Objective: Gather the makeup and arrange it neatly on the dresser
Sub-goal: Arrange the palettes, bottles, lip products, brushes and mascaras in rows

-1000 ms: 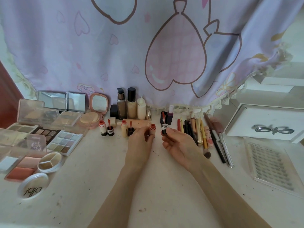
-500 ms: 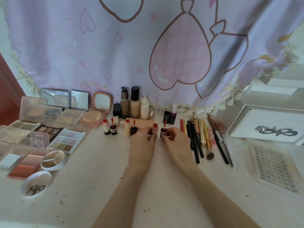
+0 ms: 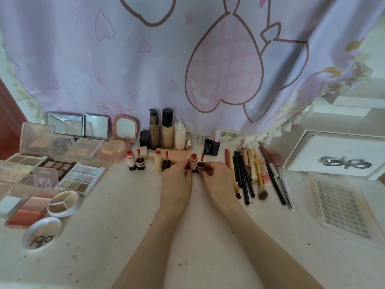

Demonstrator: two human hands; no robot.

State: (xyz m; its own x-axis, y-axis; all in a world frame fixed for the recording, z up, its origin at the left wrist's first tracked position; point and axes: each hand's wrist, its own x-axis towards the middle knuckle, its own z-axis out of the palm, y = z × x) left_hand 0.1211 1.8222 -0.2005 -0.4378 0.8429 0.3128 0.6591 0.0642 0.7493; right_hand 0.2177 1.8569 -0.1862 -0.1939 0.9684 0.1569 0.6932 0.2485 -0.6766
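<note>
Largely, the gathering appears finished, and only fine alignment seems to be left. Nearest the front edge of the dresser top, nothing is lying loose. Toward its middle, the left hand is pinched on a pale lip tint cap, while the right hand is closed round the dark tint bottle just beside it, its wand standing in the neck. Two more cap-and-bottle pairs are set in the same row to the left. Palettes are grouped at the left edge, pencils and brushes are laid parallel to the right, and foundation bottles are stood at the back edge.
</note>
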